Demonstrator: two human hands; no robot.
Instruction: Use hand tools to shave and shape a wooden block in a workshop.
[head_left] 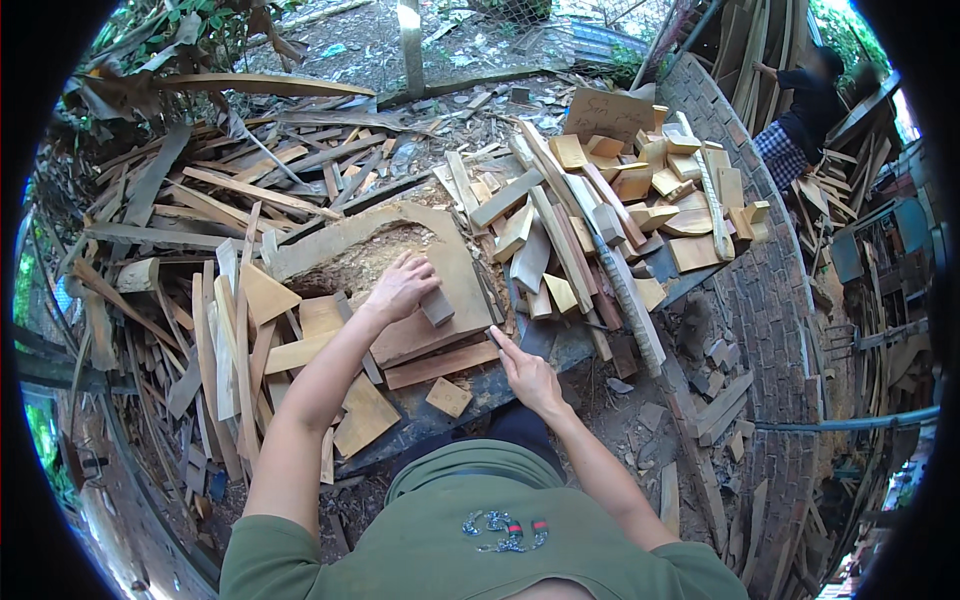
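Note:
My left hand (pixel 402 287) is closed on a small brown wooden block (pixel 437 307), which stands on a thick wooden slab (pixel 452 262). The slab has a rough, worn hollow strewn with wood chips, just beyond my left hand. My right hand (pixel 532 380) is closed at the slab's near right corner, with the dark end of a slim object (pixel 493 334) showing past its fingers. Most of that object is hidden or too small to name. A reddish wooden strip (pixel 442 364) lies along the slab's near edge, and a small square wooden piece (pixel 449 397) sits nearer me.
Many cut wood blocks (pixel 690 215) are heaped on the right, with long strips beside them. Scrap boards (pixel 240 190) pile up at the left. A cardboard sign (pixel 606 114) stands behind the blocks. Beyond a curved brick edge (pixel 775 290), another person (pixel 800 105) stands near upright planks.

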